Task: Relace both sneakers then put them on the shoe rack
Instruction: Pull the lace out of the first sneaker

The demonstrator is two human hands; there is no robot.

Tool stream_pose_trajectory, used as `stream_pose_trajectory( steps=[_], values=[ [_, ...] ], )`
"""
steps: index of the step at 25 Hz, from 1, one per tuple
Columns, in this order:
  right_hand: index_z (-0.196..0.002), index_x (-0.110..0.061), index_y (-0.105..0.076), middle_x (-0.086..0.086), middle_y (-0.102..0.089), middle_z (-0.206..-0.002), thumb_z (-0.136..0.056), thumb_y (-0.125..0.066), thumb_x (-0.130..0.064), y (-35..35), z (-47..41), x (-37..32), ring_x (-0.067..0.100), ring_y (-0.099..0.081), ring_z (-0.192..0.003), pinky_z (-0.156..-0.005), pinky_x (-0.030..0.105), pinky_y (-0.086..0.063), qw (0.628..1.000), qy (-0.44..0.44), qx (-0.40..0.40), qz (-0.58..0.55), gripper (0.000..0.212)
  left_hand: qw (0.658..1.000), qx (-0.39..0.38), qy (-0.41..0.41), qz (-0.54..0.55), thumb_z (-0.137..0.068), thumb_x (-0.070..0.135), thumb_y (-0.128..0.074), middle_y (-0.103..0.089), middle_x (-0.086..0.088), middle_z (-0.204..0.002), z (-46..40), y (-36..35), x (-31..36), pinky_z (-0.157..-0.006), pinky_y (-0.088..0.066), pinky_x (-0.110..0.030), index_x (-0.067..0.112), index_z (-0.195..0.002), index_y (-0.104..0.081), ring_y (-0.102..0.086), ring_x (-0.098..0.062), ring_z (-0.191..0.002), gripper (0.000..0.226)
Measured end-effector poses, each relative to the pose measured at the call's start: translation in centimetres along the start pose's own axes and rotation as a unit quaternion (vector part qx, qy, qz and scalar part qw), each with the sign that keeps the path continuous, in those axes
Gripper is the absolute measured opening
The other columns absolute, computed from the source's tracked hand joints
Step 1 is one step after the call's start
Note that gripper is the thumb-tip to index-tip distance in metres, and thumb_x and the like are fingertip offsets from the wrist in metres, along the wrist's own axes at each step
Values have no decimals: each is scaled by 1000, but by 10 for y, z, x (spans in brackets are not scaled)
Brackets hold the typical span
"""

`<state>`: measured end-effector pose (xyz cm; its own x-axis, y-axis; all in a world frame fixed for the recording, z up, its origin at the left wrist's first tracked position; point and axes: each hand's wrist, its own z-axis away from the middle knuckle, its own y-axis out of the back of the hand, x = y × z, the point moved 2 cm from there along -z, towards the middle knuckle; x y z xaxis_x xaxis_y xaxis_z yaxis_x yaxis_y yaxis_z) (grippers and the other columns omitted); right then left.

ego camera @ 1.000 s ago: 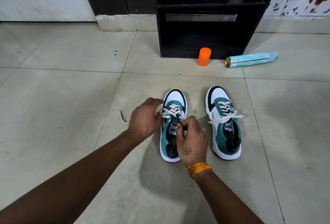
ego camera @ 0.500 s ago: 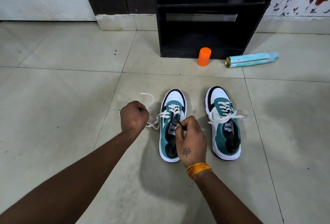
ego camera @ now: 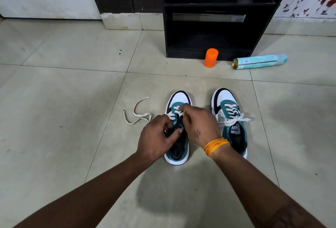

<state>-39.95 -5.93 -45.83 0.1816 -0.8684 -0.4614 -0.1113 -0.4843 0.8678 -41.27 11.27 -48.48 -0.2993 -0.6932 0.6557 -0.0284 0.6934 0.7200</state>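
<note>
step: lacing left sneaker on floor | left hand pinches its eyelet edge | right hand pinches lace | advice: pull evenly, avoid twists

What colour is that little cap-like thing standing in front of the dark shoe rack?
Bright orange. The small container shows best in the head view.

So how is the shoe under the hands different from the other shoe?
The left shoe has a loose lace trailing onto the floor; the right shoe is tied in a bow. Both hands, left hand and right hand, are on the left shoe; nothing touches the right shoe. Both shoes are teal, white and black.
</note>
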Motion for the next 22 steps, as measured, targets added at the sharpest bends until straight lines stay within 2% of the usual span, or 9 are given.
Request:
stream_pose_trajectory(
  steps=[2,5,7,10,12,14,17,19,22],
  values=[
    [-117,-22,-60,8,-71,-103,-95,-52,-22,2,-13,-3,40,-68,-92,-71,42,-55,989,47,-95,99,23,1000,7,11,-2,-88,38,-65,-51,9,-71,1,-2,-4,-59,-39,-31,23,-79,-48,-50,-12,-65,25],
    [-108,-18,-55,9,-70,-97,-98,-49,-25,-1,-18,2,41,-67,-85,-67,41,-52,988,51,-69,126,14,999,24,34,0,-91,27,-67,-50,7,-69,3,-3,-5,-59,-35,-32,19,-78,-47,-47,-15,-63,25],
    [-98,-18,-57,10,-72,-87,-95,-51,-25,-10,-13,14,39,-66,-80,-68,42,-53,997,-81,-1,2,10,998,29,56,4,-91,21,-68,-51,6,-67,1,-4,-4,-59,-34,-32,19,-77,-47,-48,-17,-63,26],
    [-89,-21,-65,6,-74,-82,-85,-47,-38,-20,-4,24,33,-70,-80,-76,41,-58,946,-253,12,-200,24,998,31,55,10,-90,21,-68,-51,7,-67,2,-5,0,-59,-35,-32,20,-76,-47,-48,-16,-62,26],
    [-106,-25,-65,5,-73,-81,-87,-46,-36,-13,-1,22,34,-69,-76,-72,42,-57,976,-159,14,-147,29,998,33,51,13,-91,21,-68,-51,7,-67,2,-3,-1,-59,-35,-33,20,-76,-47,-48,-16,-62,25],
    [-128,-26,-57,7,-71,-93,-94,-51,-23,-8,-3,20,38,-69,-77,-64,40,-53,999,19,-19,38,35,998,33,52,16,-91,19,-68,-50,7,-67,2,-4,-3,-59,-36,-33,18,-76,-47,-48,-16,-62,25],
    [-120,-20,-56,8,-67,-98,-99,-51,-20,-5,-8,10,41,-69,-74,-57,39,-47,973,99,-50,201,22,998,32,48,19,-90,17,-69,-50,7,-67,2,-4,-2,-58,-37,-34,18,-76,-48,-48,-17,-62,26],
    [-106,-15,-57,10,-69,-91,-98,-52,-22,-8,-8,13,42,-68,-71,-56,38,-46,983,45,-14,176,12,998,35,51,23,-91,18,-69,-51,7,-67,3,-3,-1,-59,-40,-36,17,-77,-48,-49,-18,-63,25],
    [-99,-15,-65,14,-72,-83,-94,-58,-27,-2,-8,29,42,-68,-82,-65,40,-51,982,-180,50,-34,14,998,33,50,25,-91,19,-69,-53,6,-68,3,-3,-2,-60,-43,-39,16,-77,-50,-52,-18,-64,24]
  ],
)
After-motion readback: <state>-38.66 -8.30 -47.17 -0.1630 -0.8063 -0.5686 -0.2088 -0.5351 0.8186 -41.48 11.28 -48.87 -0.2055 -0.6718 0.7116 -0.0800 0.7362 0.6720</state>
